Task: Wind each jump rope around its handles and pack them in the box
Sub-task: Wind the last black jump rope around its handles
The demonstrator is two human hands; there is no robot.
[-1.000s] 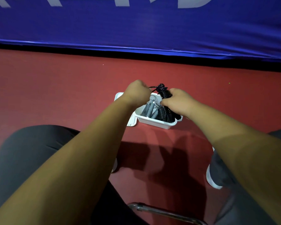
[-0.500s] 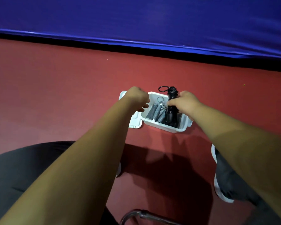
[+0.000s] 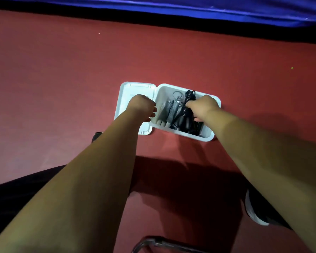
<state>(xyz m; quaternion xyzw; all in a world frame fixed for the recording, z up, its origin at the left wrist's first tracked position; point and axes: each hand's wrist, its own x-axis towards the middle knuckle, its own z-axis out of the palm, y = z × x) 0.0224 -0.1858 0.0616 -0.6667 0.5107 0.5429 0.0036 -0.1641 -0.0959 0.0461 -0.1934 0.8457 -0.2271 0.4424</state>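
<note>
no readable text, labels, numbers anywhere

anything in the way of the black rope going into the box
Nothing visible. The lid lies open on the left, the grey rope lies in the left of the box, and the black rope in the right hand is already partly inside beside it.

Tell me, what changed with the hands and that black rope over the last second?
The right hand lowered the black jump rope from above the box down into it, beside the grey rope, and still grips it. The left hand let go of the rope's loose end and drew away to the left, now curled and empty over the lid. Box and lid stayed where they were on the floor.
</note>
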